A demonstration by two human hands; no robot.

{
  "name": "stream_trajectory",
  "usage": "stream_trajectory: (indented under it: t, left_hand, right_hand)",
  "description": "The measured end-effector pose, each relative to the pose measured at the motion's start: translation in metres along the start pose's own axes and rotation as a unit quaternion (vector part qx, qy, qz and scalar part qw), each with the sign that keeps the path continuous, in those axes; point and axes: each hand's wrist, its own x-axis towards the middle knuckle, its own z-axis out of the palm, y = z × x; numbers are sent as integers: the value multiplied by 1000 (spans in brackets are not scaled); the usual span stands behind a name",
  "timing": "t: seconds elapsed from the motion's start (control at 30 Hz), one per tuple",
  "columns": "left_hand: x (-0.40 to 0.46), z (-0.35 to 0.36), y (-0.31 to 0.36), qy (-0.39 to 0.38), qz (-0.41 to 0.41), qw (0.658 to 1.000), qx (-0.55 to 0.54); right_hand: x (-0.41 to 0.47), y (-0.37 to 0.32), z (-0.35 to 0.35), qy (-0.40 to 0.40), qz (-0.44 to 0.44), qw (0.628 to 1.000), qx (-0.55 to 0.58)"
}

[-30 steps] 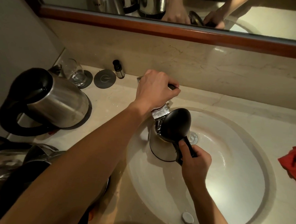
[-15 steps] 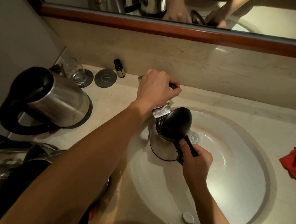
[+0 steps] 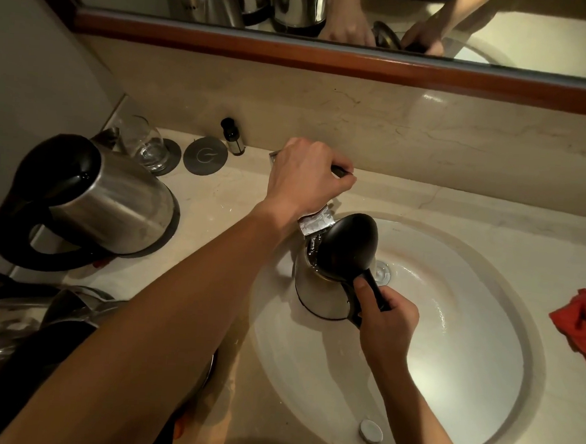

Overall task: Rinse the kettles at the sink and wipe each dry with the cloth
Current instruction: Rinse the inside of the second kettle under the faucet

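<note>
From the head camera: the right hand (image 3: pixel 386 325) curls tight round the black handle of the steel kettle (image 3: pixel 323 285), holding it inside the white sink (image 3: pixel 463 386) with its lid flipped up, right beneath the faucet (image 3: pixel 315 223). The left hand (image 3: pixel 306 176) wraps its fingers over the faucet lever. A second kettle (image 3: pixel 114 204) stands on the counter far left; the red cloth (image 3: pixel 583 325) lies at the right edge.

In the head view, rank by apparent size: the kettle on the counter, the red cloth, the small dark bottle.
1. kettle on the counter, though nearest the camera
2. red cloth, partly cut off by the frame
3. small dark bottle
</note>
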Motion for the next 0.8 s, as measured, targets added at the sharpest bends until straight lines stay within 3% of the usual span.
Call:
stream_trajectory:
  t: [0.8]
  left_hand:
    - [0, 0, 0, -4, -6, 1000, -13]
  right_hand:
    - [0, 3, 0, -3, 4, 1000, -7]
